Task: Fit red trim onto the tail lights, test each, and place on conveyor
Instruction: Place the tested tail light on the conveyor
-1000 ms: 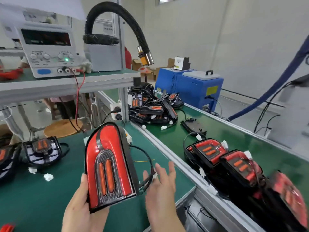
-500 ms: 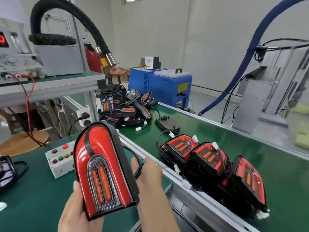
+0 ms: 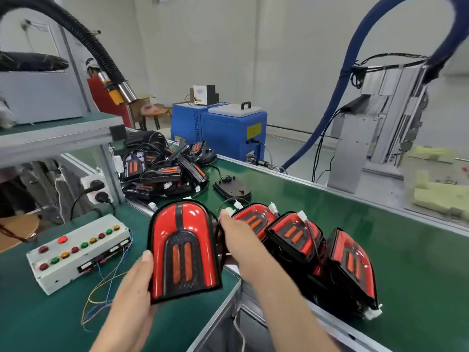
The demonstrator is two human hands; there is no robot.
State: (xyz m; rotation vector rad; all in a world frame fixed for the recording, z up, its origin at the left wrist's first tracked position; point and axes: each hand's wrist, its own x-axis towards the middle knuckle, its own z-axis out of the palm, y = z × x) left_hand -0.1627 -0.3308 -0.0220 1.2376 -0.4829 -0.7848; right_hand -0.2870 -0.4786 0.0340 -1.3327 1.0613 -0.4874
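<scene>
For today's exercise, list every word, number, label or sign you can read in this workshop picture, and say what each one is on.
No text can be read anywhere in this view.
Yellow label on the blue machine: too small and blurred to read.
Small white box on top of that machine: its marking is blurred.
White button box on the bench: coloured buttons only, no lettering legible.
Held tail light: no writing visible.

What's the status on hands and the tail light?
Left hand grips trimmed tail light. Right hand behind it, fingers hidden. Three finished lights crowd the conveyor.
</scene>
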